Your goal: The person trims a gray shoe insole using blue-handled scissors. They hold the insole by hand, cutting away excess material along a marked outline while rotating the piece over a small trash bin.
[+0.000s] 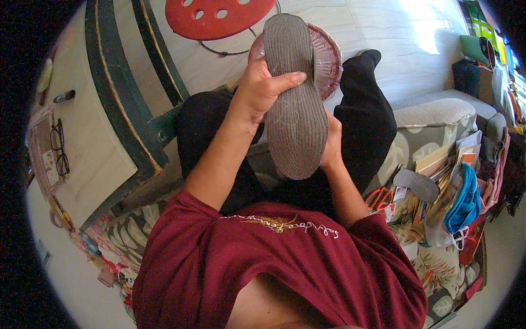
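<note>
A long grey-brown shoe sole [296, 131], ribbed with curved rows of stitching, is held up above my lap. My left hand [262, 90] is closed around its left edge, with the thumb lying across the narrow middle and the fingers hidden behind. On the lower right edge my right hand [332, 141] grips the sole from behind; most of its fingers are out of sight. Loose pale threads cling to the ribbed face. Just beyond the sole, partly covered by it, is a pink woven basket [330, 63].
A red stool [219, 19] with round holes stands ahead. On the left, a table [93, 131] bears eyeglasses [59, 147] and a black marker [64, 96]. Orange-handled scissors [379, 198], a grey sole-shaped piece [416, 185], papers and a blue cloth [463, 200] lie on the patterned sofa at right.
</note>
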{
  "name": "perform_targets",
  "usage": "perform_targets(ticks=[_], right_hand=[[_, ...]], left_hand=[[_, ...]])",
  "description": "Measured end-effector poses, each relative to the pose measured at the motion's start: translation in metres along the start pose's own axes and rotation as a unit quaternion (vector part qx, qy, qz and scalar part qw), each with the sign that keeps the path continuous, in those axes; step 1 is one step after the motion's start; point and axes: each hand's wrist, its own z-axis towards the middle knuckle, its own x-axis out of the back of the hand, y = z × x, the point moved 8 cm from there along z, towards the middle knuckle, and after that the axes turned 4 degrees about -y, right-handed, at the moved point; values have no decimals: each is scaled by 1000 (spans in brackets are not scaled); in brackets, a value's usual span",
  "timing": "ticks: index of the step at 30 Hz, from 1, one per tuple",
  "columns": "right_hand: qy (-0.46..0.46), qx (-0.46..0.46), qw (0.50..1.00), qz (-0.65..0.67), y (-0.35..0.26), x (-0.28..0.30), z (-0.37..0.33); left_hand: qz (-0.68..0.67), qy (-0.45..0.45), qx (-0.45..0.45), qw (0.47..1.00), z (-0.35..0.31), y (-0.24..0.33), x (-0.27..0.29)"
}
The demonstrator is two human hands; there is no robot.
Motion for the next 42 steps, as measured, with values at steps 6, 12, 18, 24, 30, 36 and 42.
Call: perform_targets(ticks=[6,12,18,24,30,36,42], right_hand=[[20,-30,998,-41,7,3,-1],[48,-16,998,-35,10,9,6],[59,-6,995,-82,4,11,6],[54,-37,994,-91,4,13,4],[14,-67,994,89,29,6,8],[-26,-44,999,15,5,-3,8],[-13,-26,1000,5,2,-1,7]], left_hand=[[-26,7,35,999,-2,-4,1],[-29,-51,97,994,-8,-6,-14],[-29,-52,86,995,-9,-4,-17],[-7,-58,113,992,-11,-5,-16],[-51,13,87,995,-5,5,-1],[-14,-3,35,999,-3,0,0],[-1,-15,22,1000,-4,-2,-5]])
